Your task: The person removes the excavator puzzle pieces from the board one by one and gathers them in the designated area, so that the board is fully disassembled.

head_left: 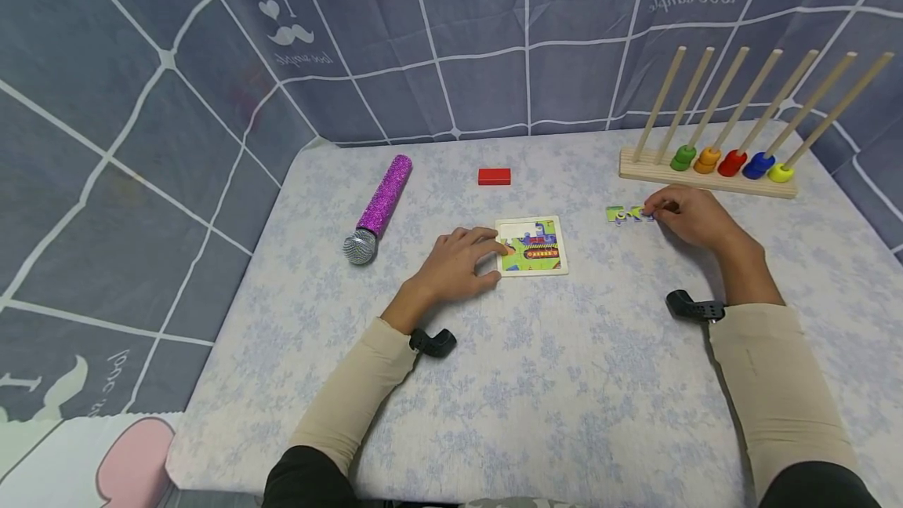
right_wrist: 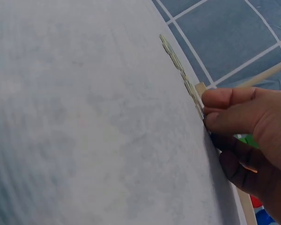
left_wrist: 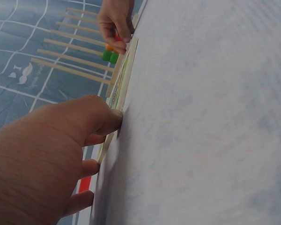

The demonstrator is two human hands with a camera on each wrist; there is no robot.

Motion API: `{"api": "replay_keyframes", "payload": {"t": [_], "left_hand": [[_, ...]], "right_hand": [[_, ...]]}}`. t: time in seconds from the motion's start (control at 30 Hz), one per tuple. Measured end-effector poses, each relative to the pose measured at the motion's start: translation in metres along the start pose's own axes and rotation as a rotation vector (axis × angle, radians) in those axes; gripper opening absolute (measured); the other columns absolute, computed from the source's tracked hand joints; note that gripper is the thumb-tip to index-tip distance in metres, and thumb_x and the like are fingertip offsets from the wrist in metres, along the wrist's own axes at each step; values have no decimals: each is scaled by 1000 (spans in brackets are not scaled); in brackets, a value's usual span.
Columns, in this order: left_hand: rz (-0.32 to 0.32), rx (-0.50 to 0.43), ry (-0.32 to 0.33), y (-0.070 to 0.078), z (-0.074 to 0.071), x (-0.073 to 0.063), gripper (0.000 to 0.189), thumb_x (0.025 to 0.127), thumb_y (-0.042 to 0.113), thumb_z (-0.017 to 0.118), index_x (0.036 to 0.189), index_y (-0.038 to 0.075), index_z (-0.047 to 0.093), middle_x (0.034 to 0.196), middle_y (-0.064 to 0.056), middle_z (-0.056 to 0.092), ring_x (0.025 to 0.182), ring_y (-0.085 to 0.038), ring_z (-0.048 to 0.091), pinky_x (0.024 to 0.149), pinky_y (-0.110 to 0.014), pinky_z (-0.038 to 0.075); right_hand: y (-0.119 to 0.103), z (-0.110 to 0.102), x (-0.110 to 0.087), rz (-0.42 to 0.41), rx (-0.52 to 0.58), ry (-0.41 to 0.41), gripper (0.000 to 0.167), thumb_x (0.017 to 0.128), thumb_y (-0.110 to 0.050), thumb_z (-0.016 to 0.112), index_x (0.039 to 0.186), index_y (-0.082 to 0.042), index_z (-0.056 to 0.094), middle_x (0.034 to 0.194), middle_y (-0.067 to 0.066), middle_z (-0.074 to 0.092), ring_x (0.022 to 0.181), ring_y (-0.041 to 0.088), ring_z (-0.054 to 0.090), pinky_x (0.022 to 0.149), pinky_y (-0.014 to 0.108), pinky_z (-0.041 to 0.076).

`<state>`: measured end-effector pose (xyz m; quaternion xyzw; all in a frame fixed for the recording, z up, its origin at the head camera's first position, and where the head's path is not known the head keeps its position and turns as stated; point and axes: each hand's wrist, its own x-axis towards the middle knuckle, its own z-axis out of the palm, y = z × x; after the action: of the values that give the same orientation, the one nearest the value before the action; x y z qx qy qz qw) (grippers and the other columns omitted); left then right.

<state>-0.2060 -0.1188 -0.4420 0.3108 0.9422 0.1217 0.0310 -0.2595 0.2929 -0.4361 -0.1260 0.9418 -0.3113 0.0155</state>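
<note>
Tray point(head_left: 518, 230) part-filled with puzzle pieces point(head_left: 539, 254), left grip point(head_left: 455, 263) relaxed, resting at its edge, right grip point(head_left: 694, 216) pinching loose piece point(head_left: 638, 212).

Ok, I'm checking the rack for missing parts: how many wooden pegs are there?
7 pegs, in one row along the base: two bare at left, five through coloured rings.

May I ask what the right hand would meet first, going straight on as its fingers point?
The right hand would likely meet the puzzle pieces directly ahead first; depth is hard to judge.
</note>
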Motion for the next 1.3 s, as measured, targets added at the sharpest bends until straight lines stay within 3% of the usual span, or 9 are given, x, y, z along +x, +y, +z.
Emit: {"api": "replay_keyframes", "payload": {"t": [0.2,0.27,0.43,0.6,0.83,1.07,1.3], "left_hand": [[1,-9,1,0,1,0,41,96,43,60,136,32,62,153,0,45,131,-28,45,97,-53,37],[1,-11,0,0,1,-1,40,96,42,61,135,32,62,153,0,44,130,-28,45,97,-53,37],[-1,-17,0,1,-1,-1,40,96,42,61,135,31,63,153,0,45,130,-28,45,98,-53,37],[-14,-12,-4,1,-1,-2,40,97,43,61,135,33,62,153,1,44,131,-27,44,98,-53,37],[-18,-3,-27,1,-1,-1,40,98,44,60,137,33,61,154,1,43,133,-28,42,100,-53,36],[-15,-4,-18,0,-2,-1,40,97,44,60,136,34,61,154,2,43,133,-28,43,98,-53,36],[-13,-16,-18,0,-1,0,40,98,43,60,136,33,61,154,1,43,133,-28,43,98,-53,36]], "right_hand": [[-23,-11,0,35,-28,-133,28,101,-6,57,126,6,62,131,32,52,113,49,53,93,63,43],[-42,-10,3,-15,-54,-174,31,100,-6,59,129,6,61,133,31,51,114,48,53,93,62,44],[-94,13,15,-228,-99,-267,27,97,-1,62,123,2,67,114,21,63,102,37,60,88,54,47],[-126,47,33,-363,-141,-356,28,100,2,52,121,-5,70,102,14,61,86,27,56,81,47,46],[-133,70,45,-335,-184,-356,31,101,5,47,117,-8,71,102,13,59,91,28,56,88,48,46],[-130,73,44,-329,-181,-316,29,101,4,47,115,-8,70,100,13,58,89,29,55,87,48,45],[-128,71,42,-300,-153,-327,27,102,-2,45,116,-8,68,104,15,54,88,29,53,85,48,43]]}}
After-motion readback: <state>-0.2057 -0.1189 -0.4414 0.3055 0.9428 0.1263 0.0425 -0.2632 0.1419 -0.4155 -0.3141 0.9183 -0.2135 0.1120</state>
